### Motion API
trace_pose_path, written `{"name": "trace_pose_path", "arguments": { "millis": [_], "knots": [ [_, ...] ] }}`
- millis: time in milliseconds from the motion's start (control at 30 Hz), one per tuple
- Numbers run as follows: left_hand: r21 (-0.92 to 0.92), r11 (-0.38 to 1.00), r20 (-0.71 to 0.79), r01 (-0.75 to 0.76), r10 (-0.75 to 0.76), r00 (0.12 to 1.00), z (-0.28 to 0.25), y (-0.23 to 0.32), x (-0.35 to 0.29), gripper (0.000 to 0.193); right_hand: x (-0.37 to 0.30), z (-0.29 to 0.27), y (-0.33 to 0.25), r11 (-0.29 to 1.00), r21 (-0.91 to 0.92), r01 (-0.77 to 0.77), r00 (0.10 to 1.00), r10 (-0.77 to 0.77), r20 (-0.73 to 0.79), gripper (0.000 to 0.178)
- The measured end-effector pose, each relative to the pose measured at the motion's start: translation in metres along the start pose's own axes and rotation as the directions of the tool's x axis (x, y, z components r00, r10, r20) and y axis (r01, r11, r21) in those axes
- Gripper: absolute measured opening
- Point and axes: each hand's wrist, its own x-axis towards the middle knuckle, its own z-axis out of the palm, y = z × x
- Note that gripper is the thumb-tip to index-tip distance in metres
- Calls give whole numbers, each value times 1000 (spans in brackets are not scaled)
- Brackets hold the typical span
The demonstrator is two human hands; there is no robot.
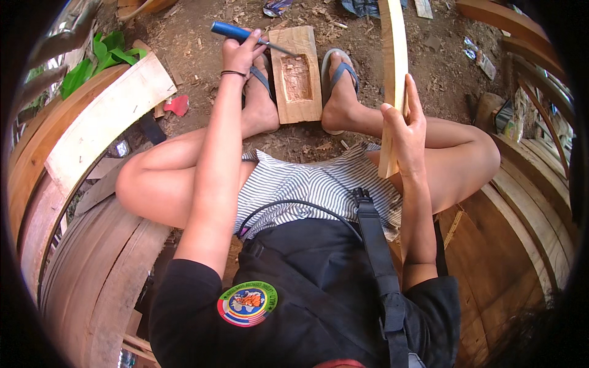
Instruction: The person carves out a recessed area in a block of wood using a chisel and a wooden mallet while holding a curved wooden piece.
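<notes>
A light wooden block [276,92] lies on the ground between my sandalled feet. Its upper face has a rectangular hollow [297,80] with a rough, chipped floor. My left hand [242,52] is closed round a chisel [236,32] with a blue handle, held slantwise. The thin metal shaft points right and down, its tip at the hollow's upper edge. Over at the right, my right hand [408,126] grips the lower part of a long, pale wooden bar [394,61]. The bar stands raised beside my right foot, apart from the block.
Wood chips litter the brown dirt floor [350,34]. Curved boards [110,122] stack up on the left near green leaves [101,58]. More planks [521,184] lie to the right. A red scrap [177,105] sits by my left knee, and crumpled wrappers [481,58] lie far right.
</notes>
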Motion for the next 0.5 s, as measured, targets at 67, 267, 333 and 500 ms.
{"name": "trace_pose_path", "arguments": {
  "millis": [67, 267, 333, 500],
  "knots": [
    [-14, 997, 45, -81, 81, 996, 19, 15, -15, 22, 0, 2, 1, 1000, 5, 20, 1000, -20, -16, 81],
    [551, 718, 222, -426, 365, 904, 30, 4, -15, 21, -3, 11, -16, 999, -48, 21, 999, -19, 45, 81],
    [544, 735, 198, -404, 355, 914, 33, 2, -17, 22, -3, 14, -16, 999, -39, 28, 998, -26, 61, 82],
    [560, 710, 206, -427, 380, 902, 36, 6, -20, 25, -3, 16, -13, 998, -39, 39, 997, -37, 62, 83]
  ]
}}
